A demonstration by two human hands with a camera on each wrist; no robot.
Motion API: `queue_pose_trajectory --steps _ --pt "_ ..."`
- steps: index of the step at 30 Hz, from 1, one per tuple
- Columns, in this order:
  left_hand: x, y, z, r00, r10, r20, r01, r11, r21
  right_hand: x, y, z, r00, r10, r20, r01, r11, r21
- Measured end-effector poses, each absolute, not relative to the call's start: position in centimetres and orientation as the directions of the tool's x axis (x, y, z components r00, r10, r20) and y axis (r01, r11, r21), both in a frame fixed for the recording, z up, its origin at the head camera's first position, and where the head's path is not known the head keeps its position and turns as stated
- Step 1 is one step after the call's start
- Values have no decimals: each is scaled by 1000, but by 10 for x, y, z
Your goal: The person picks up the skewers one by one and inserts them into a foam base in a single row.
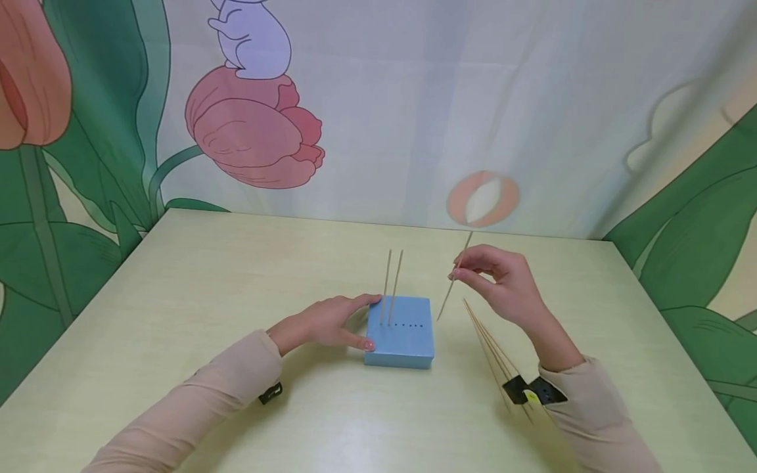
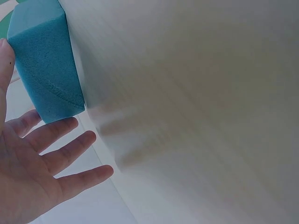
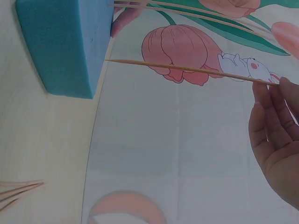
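A blue foam block (image 1: 408, 341) with a row of small holes lies on the table. Two thin wooden skewers (image 1: 397, 282) stand upright in it at the left end of the row. My left hand (image 1: 331, 320) rests against the block's left side, thumb and forefinger straight at its corners, the other fingers spread in the left wrist view. To the right of the block, my right hand (image 1: 499, 279) pinches a wooden skewer (image 1: 446, 301) between thumb and fingertips. This skewer slants, its pointed lower end apart from the block.
Several loose skewers (image 1: 487, 341) lie fanned on the table below my right forearm. A black strap mount (image 1: 535, 391) is on the right wrist. Behind the pale table (image 1: 236, 263) hangs a curtain (image 1: 384, 118) printed with flowers and a rabbit.
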State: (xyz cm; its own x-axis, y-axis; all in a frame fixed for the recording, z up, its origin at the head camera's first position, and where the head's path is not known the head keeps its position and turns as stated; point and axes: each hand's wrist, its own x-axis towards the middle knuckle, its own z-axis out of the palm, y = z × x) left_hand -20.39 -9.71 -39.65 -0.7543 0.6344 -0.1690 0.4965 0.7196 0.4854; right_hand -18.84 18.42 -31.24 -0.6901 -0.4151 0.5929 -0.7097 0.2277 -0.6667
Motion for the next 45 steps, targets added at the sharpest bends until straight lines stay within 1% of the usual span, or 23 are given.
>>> queue_pose_trajectory --steps 12,21,29,34,42,45 --pt "-206 -97 -398 -754 635 -166 494 716 494 -193 155 -318 -648 -423 634 -744 172 -646" --pt "-206 -97 -398 -737 658 -156 524 702 482 -194 140 -320 -616 -435 657 -770 154 -619" --pt "-206 -97 -398 -736 657 -160 519 701 489 -196 134 -328 -622 -445 644 -758 134 -639" --pt "-207 -97 -399 -738 658 -153 525 701 482 -196 131 -333 -636 -449 628 -749 164 -642" --pt "-206 -97 -398 -742 652 -159 511 702 496 -197 128 -343 -609 -463 644 -779 200 -594" --pt "-206 -96 -397 -744 648 -163 504 704 500 -197 128 -345 -611 -455 648 -780 203 -593"
